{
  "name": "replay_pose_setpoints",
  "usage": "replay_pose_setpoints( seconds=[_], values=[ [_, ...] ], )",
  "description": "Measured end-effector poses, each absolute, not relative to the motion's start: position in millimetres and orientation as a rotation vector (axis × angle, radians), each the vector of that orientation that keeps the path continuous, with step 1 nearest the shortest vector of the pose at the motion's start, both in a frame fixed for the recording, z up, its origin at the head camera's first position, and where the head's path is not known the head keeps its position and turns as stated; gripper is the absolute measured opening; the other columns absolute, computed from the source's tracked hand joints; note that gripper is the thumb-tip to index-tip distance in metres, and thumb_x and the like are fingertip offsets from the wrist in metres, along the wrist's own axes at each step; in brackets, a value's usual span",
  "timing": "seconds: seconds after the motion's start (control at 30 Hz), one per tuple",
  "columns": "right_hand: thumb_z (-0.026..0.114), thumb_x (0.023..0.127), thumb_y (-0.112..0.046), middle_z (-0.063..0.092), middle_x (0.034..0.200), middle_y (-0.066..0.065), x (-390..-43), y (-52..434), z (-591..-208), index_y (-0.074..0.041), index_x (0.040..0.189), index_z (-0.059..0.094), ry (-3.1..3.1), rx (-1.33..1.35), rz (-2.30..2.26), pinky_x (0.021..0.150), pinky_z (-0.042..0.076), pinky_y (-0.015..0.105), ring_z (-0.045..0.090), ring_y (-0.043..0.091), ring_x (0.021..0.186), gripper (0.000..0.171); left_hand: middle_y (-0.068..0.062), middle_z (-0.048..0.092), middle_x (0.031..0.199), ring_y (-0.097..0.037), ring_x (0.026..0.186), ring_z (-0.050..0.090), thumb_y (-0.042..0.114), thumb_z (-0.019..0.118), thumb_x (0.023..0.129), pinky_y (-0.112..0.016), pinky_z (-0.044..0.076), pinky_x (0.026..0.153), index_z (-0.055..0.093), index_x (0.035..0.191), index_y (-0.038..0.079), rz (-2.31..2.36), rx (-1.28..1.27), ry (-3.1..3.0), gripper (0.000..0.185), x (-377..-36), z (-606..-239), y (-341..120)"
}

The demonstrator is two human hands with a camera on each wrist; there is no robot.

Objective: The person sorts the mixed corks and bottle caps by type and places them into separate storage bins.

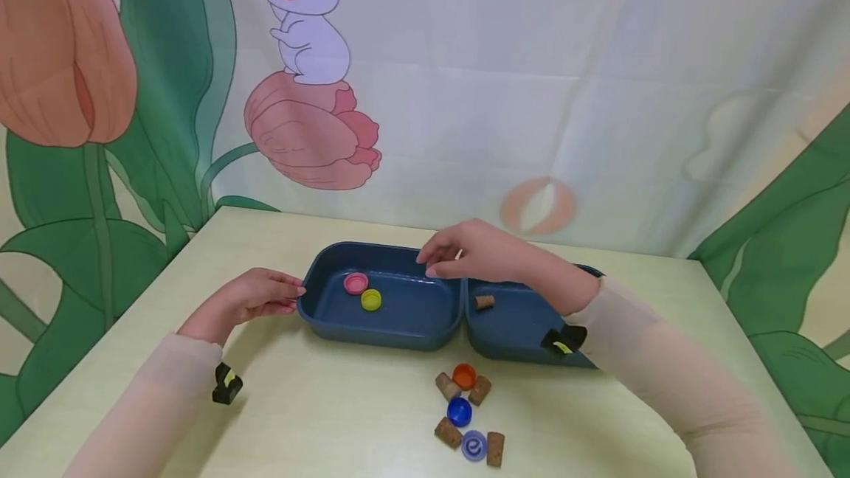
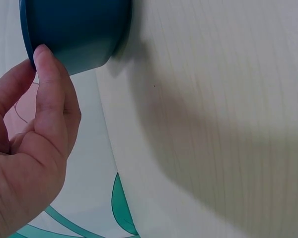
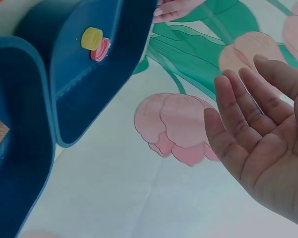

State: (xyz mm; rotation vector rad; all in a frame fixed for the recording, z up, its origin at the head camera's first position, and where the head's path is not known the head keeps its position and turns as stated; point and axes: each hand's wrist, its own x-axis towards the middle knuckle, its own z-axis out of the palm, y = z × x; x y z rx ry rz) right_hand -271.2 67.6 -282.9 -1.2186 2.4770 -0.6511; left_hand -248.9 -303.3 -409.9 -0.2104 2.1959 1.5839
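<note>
At the left end of the left blue container [image 1: 412, 312], my left hand [image 1: 260, 292] pinches the rim between thumb and fingers; the left wrist view shows this grip closely. A pink bottle cap [image 1: 356, 283] and a yellow bottle cap [image 1: 371, 300] lie inside that container. My right hand [image 1: 474, 251] hovers above its right end, fingers loosely bent, and the right wrist view shows the palm holding nothing. Beside it stands the right blue container [image 1: 511, 330], with a cork [image 1: 484, 302] in it. My right forearm hides part of this container.
In front of the containers, an orange cap [image 1: 464, 376], a blue cap [image 1: 459, 411] and a purple cap [image 1: 474, 446] lie on the table [image 1: 319, 404] among several corks [image 1: 495, 449]. A printed curtain [image 1: 451, 109] hangs behind the table.
</note>
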Motion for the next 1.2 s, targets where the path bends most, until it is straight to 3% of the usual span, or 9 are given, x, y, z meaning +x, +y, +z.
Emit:
replay_pose_setpoints(
  seconds=[0.2, 0.43, 0.63, 0.97, 1.2],
  values=[
    [0.066, 0.1, -0.019, 0.076, 0.114, 0.006, -249, 108, -290, -0.008, 0.125, 0.071, 2.452, -1.155, -0.802, 0.086, 0.06, 0.028, 0.07, 0.013, 0.096, 0.027, 0.006, 0.069, 0.083, -0.004, 0.074, 0.065, 0.011, 0.058, 0.104, -0.017, 0.061, 0.073, 0.047, 0.137, -0.018, 1.585, -0.196, 2.196, 0.045, -248, -410, -303],
    [0.068, 0.099, -0.022, 0.075, 0.12, 0.01, -224, 147, -311, -0.009, 0.122, 0.072, 2.437, -1.138, -0.868, 0.092, 0.059, 0.026, 0.071, 0.017, 0.105, 0.026, 0.005, 0.068, 0.083, -0.005, 0.074, 0.065, 0.012, 0.058, 0.104, -0.017, 0.062, 0.073, 0.047, 0.137, -0.017, 1.578, -0.209, 2.187, 0.045, -247, -410, -303],
    [0.069, 0.099, -0.024, 0.074, 0.122, 0.011, -207, 170, -340, -0.008, 0.123, 0.071, 2.374, -1.123, -0.893, 0.092, 0.059, 0.022, 0.07, 0.019, 0.107, 0.029, 0.005, 0.069, 0.084, -0.005, 0.074, 0.066, 0.012, 0.059, 0.104, -0.018, 0.062, 0.073, 0.047, 0.138, -0.017, 1.576, -0.214, 2.188, 0.046, -248, -408, -301],
    [0.076, 0.092, -0.014, 0.069, 0.127, 0.018, -193, 187, -399, -0.001, 0.126, 0.067, 2.109, -0.96, -0.926, 0.088, 0.057, 0.017, 0.069, 0.018, 0.107, 0.037, 0.005, 0.069, 0.085, -0.005, 0.075, 0.067, 0.013, 0.059, 0.104, -0.018, 0.062, 0.074, 0.045, 0.14, -0.016, 1.572, -0.213, 2.192, 0.049, -250, -409, -303],
    [0.077, 0.09, -0.011, 0.073, 0.118, 0.013, -193, 190, -430, -0.001, 0.125, 0.069, 2.074, -0.882, -0.929, 0.08, 0.054, 0.016, 0.063, 0.0, 0.093, 0.037, 0.005, 0.069, 0.083, -0.005, 0.074, 0.067, 0.013, 0.06, 0.103, -0.018, 0.062, 0.074, 0.045, 0.139, -0.016, 1.582, -0.201, 2.18, 0.049, -251, -410, -303]
  ],
)
